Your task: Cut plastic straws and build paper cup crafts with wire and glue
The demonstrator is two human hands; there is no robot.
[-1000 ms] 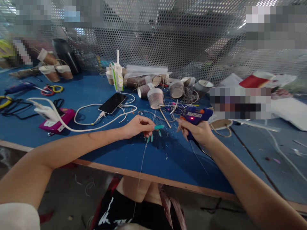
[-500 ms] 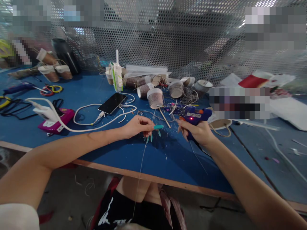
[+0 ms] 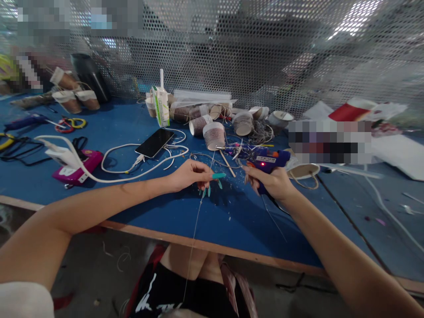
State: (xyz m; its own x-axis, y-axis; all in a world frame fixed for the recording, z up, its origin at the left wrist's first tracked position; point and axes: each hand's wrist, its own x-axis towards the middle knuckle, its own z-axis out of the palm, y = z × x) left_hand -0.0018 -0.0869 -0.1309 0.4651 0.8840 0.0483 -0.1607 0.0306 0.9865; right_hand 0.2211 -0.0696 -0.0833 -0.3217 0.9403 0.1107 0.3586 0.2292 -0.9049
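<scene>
My left hand [image 3: 195, 176] pinches a thin string [image 3: 198, 216] that runs from a string-wrapped cup [image 3: 213, 136] down over the table's front edge toward my lap. Long teal nails show on its fingers. In my right hand [image 3: 270, 181] is a blue hot glue gun [image 3: 265, 159] with a red light lit on its side. Its metal nozzle points left and sits at the base of the wrapped cup, close to the string; whether it touches cannot be made out. A thin wooden stick [image 3: 228, 163] lies just below the nozzle.
Behind the hands are several more wrapped cups [image 3: 243, 123] and a drink carton [image 3: 161, 106] with a straw. A phone [image 3: 155, 142] on white cables and a magenta power strip [image 3: 78, 167] lie left. A cardboard piece [image 3: 303, 170] is right. Perforated metal [image 3: 198, 53] stands behind.
My right hand and the glue gun have shifted very slightly left. My left hand, the string and the cup look the same.
</scene>
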